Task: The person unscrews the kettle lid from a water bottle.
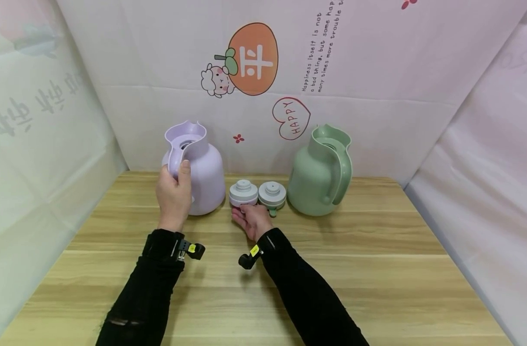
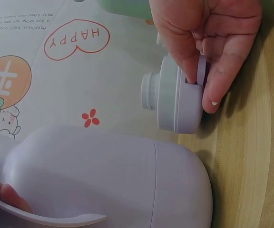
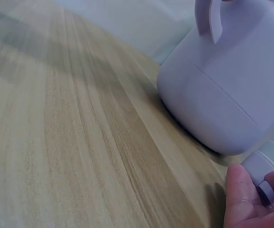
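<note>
My left hand (image 1: 174,198) grips the handle of a lilac thermos jug (image 1: 209,180), thumb on top of the handle. The jug stands upright at the back left, its mouth uncovered. To its right is a lilac stopper lid (image 1: 243,193) with a pale grey threaded top facing up. My right hand (image 1: 255,222) pinches that lid by the tab on its near side, as the left wrist view shows: thumb on the tab (image 2: 201,71), fingers under the lid. In the right wrist view, the fingers (image 3: 239,197) lie beneath its lilac edge.
A second stopper lid (image 1: 272,194), grey with a green tab, sits close beside the lilac one. Right of it stands a green thermos jug (image 1: 311,185), uncovered, handle toward the front right. A printed cloth (image 1: 159,57) hangs behind the wooden table (image 1: 354,288).
</note>
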The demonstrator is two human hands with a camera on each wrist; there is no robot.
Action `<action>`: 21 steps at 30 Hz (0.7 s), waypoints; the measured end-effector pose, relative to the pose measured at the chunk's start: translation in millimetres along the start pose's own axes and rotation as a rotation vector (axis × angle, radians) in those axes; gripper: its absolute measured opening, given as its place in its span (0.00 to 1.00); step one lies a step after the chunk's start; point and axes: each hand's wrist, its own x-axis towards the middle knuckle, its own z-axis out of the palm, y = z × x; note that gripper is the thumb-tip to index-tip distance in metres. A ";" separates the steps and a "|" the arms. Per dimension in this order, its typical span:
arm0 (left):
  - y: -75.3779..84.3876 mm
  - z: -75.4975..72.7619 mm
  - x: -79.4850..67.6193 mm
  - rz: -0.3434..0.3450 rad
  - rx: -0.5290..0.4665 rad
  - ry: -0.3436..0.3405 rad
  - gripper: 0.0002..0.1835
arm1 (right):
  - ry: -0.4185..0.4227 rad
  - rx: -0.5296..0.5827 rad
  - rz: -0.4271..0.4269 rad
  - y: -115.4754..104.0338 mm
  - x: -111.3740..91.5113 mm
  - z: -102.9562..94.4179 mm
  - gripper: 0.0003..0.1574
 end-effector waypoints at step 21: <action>-1.4 0.7 0.0 -0.001 0.001 0.009 0.30 | 0.029 -0.179 0.025 1.2 4.0 6.5 0.14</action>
